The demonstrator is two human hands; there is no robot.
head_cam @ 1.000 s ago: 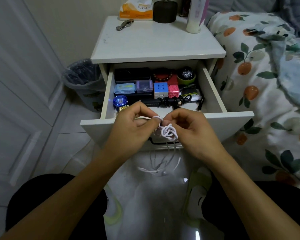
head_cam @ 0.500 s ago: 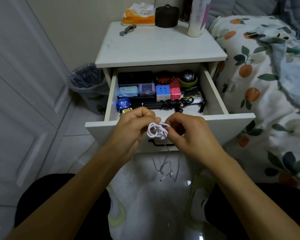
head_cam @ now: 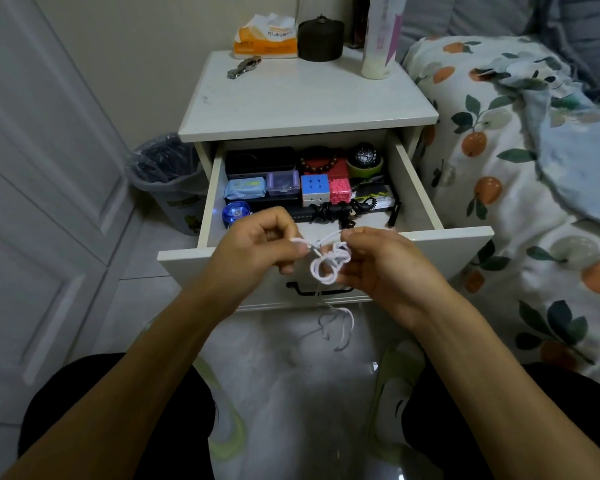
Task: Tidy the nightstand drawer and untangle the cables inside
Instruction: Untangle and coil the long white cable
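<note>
The white nightstand's drawer (head_cam: 426,188) stands pulled out. In front of its front panel, a tangled white cable (head_cam: 328,263) is held between both hands. My left hand (head_cam: 260,247) pinches one strand of it on the left. My right hand (head_cam: 378,261) grips the knotted loops on the right. The cable's loose end (head_cam: 340,327) dangles toward the floor. Inside the drawer a coiled black cable (head_cam: 340,211) lies near the front, behind my hands.
The drawer also holds a black case (head_cam: 260,161), a puzzle cube (head_cam: 314,187), a blue disc (head_cam: 236,213) and small boxes. A tissue pack (head_cam: 265,38), dark jar (head_cam: 321,38) and bottle (head_cam: 378,39) stand on the nightstand top. Bin (head_cam: 167,174) left, bed (head_cam: 534,168) right.
The hands rose slightly and drew apart, and the knot opened into wider loops. The dangling end hangs shorter than a second ago.
</note>
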